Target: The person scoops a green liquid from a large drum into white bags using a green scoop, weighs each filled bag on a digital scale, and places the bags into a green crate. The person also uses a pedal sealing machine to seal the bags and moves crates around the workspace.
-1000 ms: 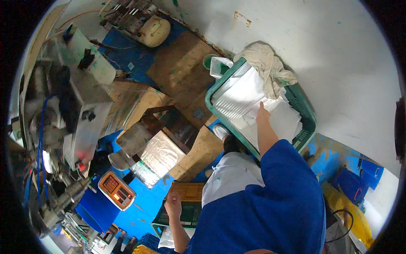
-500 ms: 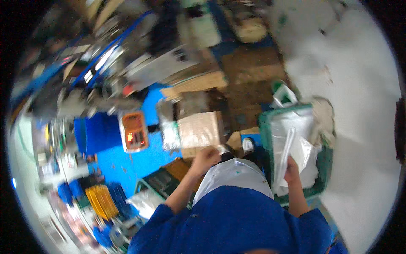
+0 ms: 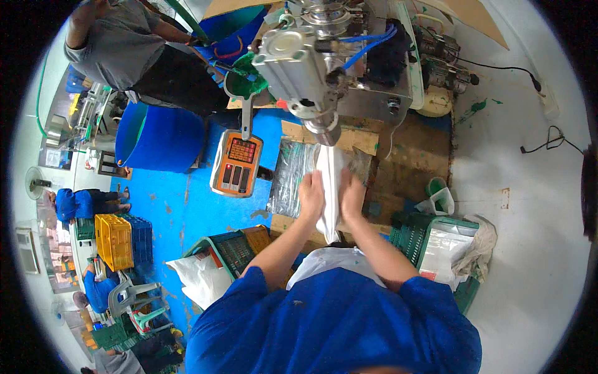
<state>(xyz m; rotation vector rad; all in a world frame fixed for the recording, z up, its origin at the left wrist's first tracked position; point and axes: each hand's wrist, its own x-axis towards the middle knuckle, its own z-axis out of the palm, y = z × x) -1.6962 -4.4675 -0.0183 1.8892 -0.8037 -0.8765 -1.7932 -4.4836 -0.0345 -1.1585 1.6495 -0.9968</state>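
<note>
A long, narrow white plastic bag [image 3: 330, 193] stands between my two hands, its far end right at the tip of a metal nozzle [image 3: 325, 129]. I cannot tell whether the bag's mouth is around that tip. My left hand [image 3: 311, 194] presses along the bag's left side, fingers pointing away from me. Against the right side lies my right hand [image 3: 352, 194], slightly blurred, its fingertips partly hidden by the bag. Below the bag is a platform wrapped in clear plastic [image 3: 291, 181].
An orange scale [image 3: 237, 163] stands to the left, by a blue tub [image 3: 161, 138]. Green crates [image 3: 235, 254] flank me; the right crate [image 3: 416, 240] holds white bags [image 3: 445, 249]. A co-worker in grey [image 3: 118, 47] stands far left, near a green-stained scoop [image 3: 244, 87].
My view has shifted, bringing the nozzle machine into view. My right hand has left the crate of bags on the right. Both hands now meet at a white bag under the nozzle.
</note>
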